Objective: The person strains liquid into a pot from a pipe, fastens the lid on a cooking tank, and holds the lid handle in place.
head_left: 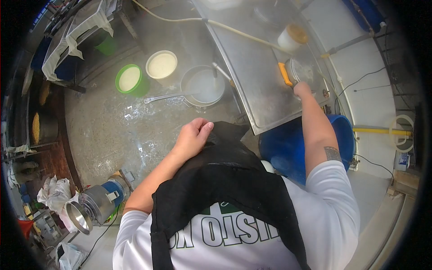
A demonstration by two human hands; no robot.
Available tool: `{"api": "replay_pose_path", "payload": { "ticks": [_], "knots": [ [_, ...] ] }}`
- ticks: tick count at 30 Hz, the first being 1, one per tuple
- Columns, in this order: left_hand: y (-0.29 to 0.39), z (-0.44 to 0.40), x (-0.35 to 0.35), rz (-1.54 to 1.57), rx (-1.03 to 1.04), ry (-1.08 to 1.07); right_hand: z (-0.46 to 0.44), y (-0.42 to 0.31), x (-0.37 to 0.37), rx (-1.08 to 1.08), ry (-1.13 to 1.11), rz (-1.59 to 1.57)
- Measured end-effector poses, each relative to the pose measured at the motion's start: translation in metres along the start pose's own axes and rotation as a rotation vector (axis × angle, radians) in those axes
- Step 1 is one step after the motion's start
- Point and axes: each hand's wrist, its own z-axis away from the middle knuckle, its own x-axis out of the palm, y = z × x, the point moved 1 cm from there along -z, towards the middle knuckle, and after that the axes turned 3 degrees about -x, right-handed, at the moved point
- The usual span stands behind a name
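Your right hand (303,90) is on the steel table (256,58), at the near side of a round container with metal-looking rim (300,71). An orange handle (285,74) stands just beside your fingers. These fingers look bent, but I cannot tell how far they close or if they grip something. Behind the container is a white tub with tan lid (292,38), and a pale hose (238,30) crosses the table.

Your left hand (194,137) is at the edge of your black apron (216,157); its fingers are curled, with the thumb near them. I cannot tell if they pinch the cloth.

On the wet floor (108,117), left of the table, are a green bucket (140,85) and a white bucket (163,66), both with whitish contents, and a round metal pot (203,85) with cloudy liquid. A long-handled metal tool (164,96) reaches over the pot's rim. A large blue barrel (337,135) stands below your right forearm.
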Motion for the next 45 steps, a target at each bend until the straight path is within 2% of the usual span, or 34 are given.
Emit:
{"api": "replay_pose_path", "payload": {
  "ticks": [13, 31, 45],
  "knots": [
    [0.002, -0.001, 0.0, 0.028, -0.013, -0.009, -0.011, 0.004, 0.007, -0.015, -0.036, 0.074],
    [0.011, -0.002, -0.001, 0.024, -0.027, -0.011, 0.006, -0.003, -0.004, 0.013, 0.021, 0.02],
    [0.011, -0.003, -0.001, 0.002, -0.014, -0.005, -0.006, 0.002, 0.003, 0.002, -0.021, 0.037]
  ]
}}
